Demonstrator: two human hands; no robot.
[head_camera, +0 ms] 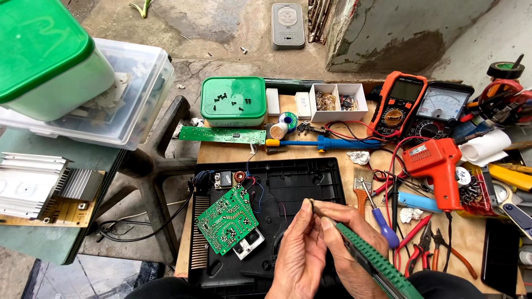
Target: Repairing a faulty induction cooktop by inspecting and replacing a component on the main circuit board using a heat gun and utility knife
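Observation:
Both hands meet over a black plastic appliance housing (310, 177) on the wooden bench. My right hand (349, 243) grips the green ribbed handle of a soldering iron (377, 263), which runs off toward the lower right. My left hand (299, 249) pinches the iron's thin metal shaft near its tip (311, 202) between thumb and fingers. A green circuit board (227, 218) lies tilted in the housing to the left of the hands, joined by thin wires to a small coil board (230, 178).
A green-lidded box with screws on top (233, 99), a long green board (221, 134), a blue desoldering pump (332, 144), two multimeters (398, 102), an orange soldering gun (438, 166), pliers (426, 243) and a blue screwdriver (385, 224) crowd the bench. Clear bin (138, 94) and heat sink (33, 182) stand left.

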